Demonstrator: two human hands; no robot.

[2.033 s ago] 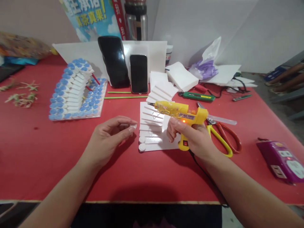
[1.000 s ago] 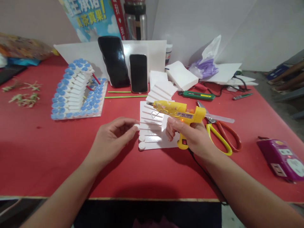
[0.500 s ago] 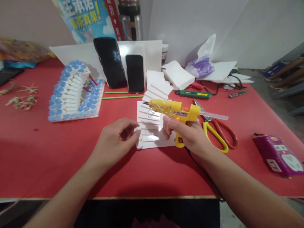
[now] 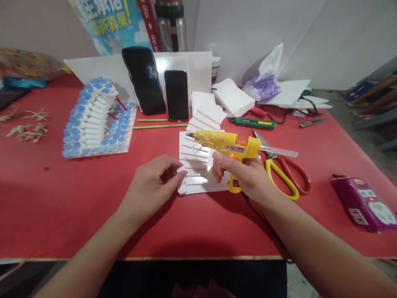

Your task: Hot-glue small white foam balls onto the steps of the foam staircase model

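My left hand (image 4: 151,179) is closed in a pinch on a small white piece (image 4: 181,169) at the left edge of a white board (image 4: 200,188). Just below the fingertips, a white disc (image 4: 182,190) lies at the board's near left corner. Thin white strips run across the board like steps, climbing toward the back. Wrapped round its handle, my right hand (image 4: 246,171) holds a yellow hot glue gun (image 4: 214,140) over the board. Its nozzle points left, an orange light glows on its body, and a clear glue stick (image 4: 281,151) sticks out behind.
A blue-and-white model staircase (image 4: 93,118) stands at left. Two phones (image 4: 144,80) lean on a white panel behind. Pliers-like scissors (image 4: 287,178), a green utility knife (image 4: 254,122) and white foam blocks (image 4: 234,97) lie right and back. A purple power strip (image 4: 361,203) sits far right.
The left fingertips have shifted slightly right along the board's edge, and the disc below them shows more fully. The right hand and glue gun stay in place.
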